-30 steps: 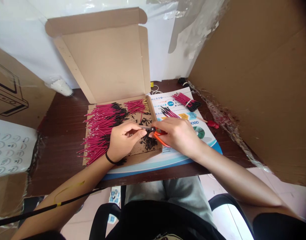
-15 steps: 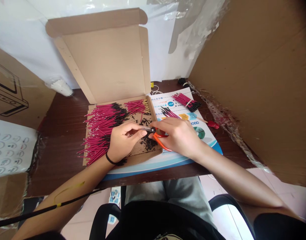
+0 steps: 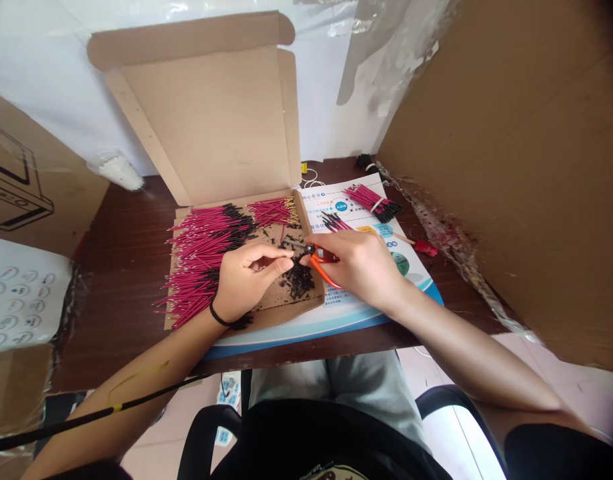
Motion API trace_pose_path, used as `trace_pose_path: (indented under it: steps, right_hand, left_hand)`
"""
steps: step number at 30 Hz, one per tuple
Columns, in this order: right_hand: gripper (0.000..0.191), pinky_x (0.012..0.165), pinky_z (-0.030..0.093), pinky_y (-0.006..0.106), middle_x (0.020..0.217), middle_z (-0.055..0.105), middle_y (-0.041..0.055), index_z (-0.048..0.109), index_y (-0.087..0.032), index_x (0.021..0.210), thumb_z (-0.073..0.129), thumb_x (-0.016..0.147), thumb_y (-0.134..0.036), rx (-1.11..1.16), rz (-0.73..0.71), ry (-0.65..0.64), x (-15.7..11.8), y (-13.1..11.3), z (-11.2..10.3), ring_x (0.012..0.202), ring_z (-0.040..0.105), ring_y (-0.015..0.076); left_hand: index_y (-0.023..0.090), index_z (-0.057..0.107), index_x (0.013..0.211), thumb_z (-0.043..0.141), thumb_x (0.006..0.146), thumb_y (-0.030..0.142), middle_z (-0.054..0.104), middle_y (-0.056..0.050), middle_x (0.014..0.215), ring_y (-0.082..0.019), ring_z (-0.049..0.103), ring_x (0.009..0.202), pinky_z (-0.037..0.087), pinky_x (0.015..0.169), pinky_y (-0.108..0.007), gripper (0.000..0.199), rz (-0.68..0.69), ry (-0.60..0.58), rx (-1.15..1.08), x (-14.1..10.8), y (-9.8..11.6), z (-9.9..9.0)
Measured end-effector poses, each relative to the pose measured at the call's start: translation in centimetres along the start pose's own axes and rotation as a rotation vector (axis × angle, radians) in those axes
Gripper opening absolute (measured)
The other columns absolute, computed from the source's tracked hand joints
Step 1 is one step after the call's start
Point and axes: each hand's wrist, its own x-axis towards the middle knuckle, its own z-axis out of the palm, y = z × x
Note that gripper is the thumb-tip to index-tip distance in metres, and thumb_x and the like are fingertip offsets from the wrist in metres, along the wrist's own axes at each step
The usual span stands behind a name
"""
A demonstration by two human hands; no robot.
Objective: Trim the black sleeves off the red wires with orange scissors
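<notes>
Two hands above carton (image 3: 273,298): left hand (image 3: 243,281), thumb and finger pinched, contents too small to tell; right hand (image 3: 363,263) around orange-handled cutters (image 3: 311,250), blades pointing left, just beyond left fingertips; pink wires (image 3: 201,247) crosswise along carton's left side, nearer left hand

Via head view, I log a dark brown wooden table (image 3: 111,280). Far side: white wall covering (image 3: 326,100), creased, clear plastic taped over its upper right. Right: tall brown cardboard panel (image 3: 526,167). Left: cardboard panel (image 3: 51,153) with a printed line drawing. Near: black chair (image 3: 201,440) on pale pinkish floor tiles (image 3: 526,373). I note soft, diffuse light; source outside view.
</notes>
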Motion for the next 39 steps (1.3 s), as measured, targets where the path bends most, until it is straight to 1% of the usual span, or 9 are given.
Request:
trace_pose_path:
  steps: [4, 7, 11, 14, 20, 25, 29, 34, 39]
  right_hand:
    - [0.029, 0.061, 0.041, 0.027, 0.073, 0.068, 0.0051, 0.070, -0.017, 0.106, 0.055, 0.085, -0.032, 0.046, -0.024, 0.001, 0.1, -0.1, -0.2, 0.064, 0.059, 0.0144]
    - [0.025, 0.058, 0.039, 0.026, 0.072, 0.067, 0.0042, 0.071, -0.018, 0.100, 0.056, 0.085, -0.031, 0.031, -0.066, 0.006, 0.1, -0.2, -0.2, 0.066, 0.059, 0.0146]
    - [0.022, 0.055, 0.035, 0.026, 0.073, 0.068, 0.0035, 0.070, -0.020, 0.097, 0.055, 0.084, -0.028, 0.006, -0.086, -0.020, 0.0, -0.4, -0.1, 0.066, 0.058, 0.0145]
    - [0.022, 0.055, 0.034, 0.026, 0.075, 0.068, 0.0037, 0.070, -0.021, 0.098, 0.055, 0.084, -0.028, -0.013, -0.073, -0.045, 0.0, -0.2, 0.0, 0.068, 0.059, 0.0149]
    - [0.018, 0.056, 0.033, 0.026, 0.067, 0.064, 0.0022, 0.072, -0.022, 0.091, 0.059, 0.083, -0.032, -0.038, -0.022, -0.092, -0.1, 0.1, 0.4, 0.062, 0.057, 0.0145]
    - [0.022, 0.058, 0.037, 0.024, 0.071, 0.065, 0.0042, 0.070, -0.019, 0.097, 0.057, 0.085, -0.030, 0.015, 0.008, -0.121, -0.1, -0.2, 0.8, 0.065, 0.058, 0.0144]
    - [0.024, 0.060, 0.039, 0.024, 0.072, 0.067, 0.0047, 0.070, -0.018, 0.101, 0.057, 0.085, -0.031, 0.031, -0.001, -0.087, -0.1, -0.2, 0.9, 0.064, 0.059, 0.0139]
    - [0.025, 0.060, 0.041, 0.025, 0.072, 0.069, 0.0051, 0.070, -0.016, 0.101, 0.056, 0.085, -0.030, 0.040, 0.002, 0.006, 0.0, -0.1, 0.7, 0.060, 0.058, 0.0134]
    - [0.025, 0.059, 0.041, 0.025, 0.074, 0.070, 0.0049, 0.070, -0.017, 0.101, 0.056, 0.085, -0.030, 0.051, 0.017, -0.001, 0.0, -0.4, 0.6, 0.059, 0.057, 0.0126]
  left_hand:
    - [0.018, 0.072, 0.075, 0.071, 0.074, 0.028, 0.073, -0.004, 0.073, -0.011, 0.063, 0.061, 0.046, 0.052, -0.021, 0.010, -0.030, 0.005, -0.034, 0.1, -0.1, 0.1]
    - [0.017, 0.070, 0.071, 0.072, 0.073, 0.029, 0.071, -0.003, 0.067, -0.010, 0.060, 0.055, 0.044, 0.049, -0.020, 0.012, -0.033, 0.010, -0.045, 0.1, 0.0, 0.1]
    - [0.017, 0.070, 0.072, 0.072, 0.072, 0.026, 0.071, -0.002, 0.068, -0.010, 0.059, 0.055, 0.043, 0.047, -0.020, 0.010, -0.037, -0.004, -0.035, 0.1, 0.1, 0.0]
    - [0.017, 0.070, 0.072, 0.072, 0.073, 0.026, 0.072, -0.003, 0.070, -0.011, 0.060, 0.057, 0.044, 0.049, -0.020, 0.009, -0.041, -0.017, -0.019, 0.1, 0.0, 0.0]
    - [0.017, 0.070, 0.068, 0.071, 0.073, 0.025, 0.071, -0.002, 0.068, -0.010, 0.059, 0.056, 0.045, 0.052, -0.021, 0.009, -0.024, -0.020, 0.008, 0.2, 0.0, 0.1]
    - [0.017, 0.069, 0.068, 0.071, 0.073, 0.025, 0.071, -0.002, 0.069, -0.011, 0.060, 0.058, 0.045, 0.052, -0.020, 0.010, -0.050, -0.009, 0.007, 0.3, 0.0, 0.2]
    - [0.016, 0.069, 0.069, 0.071, 0.073, 0.025, 0.071, -0.002, 0.067, -0.010, 0.060, 0.056, 0.045, 0.050, -0.019, 0.010, -0.067, -0.011, -0.036, 0.5, 0.2, 0.2]
    - [0.016, 0.072, 0.075, 0.071, 0.073, 0.025, 0.074, -0.004, 0.076, -0.011, 0.062, 0.057, 0.046, 0.048, -0.019, 0.009, -0.102, -0.021, -0.092, 0.5, 0.5, 0.2]
    - [0.017, 0.073, 0.081, 0.064, 0.079, 0.024, 0.074, -0.005, 0.079, -0.012, 0.064, 0.061, 0.048, 0.050, -0.020, 0.012, -0.085, -0.046, -0.098, 0.5, 0.6, 0.1]
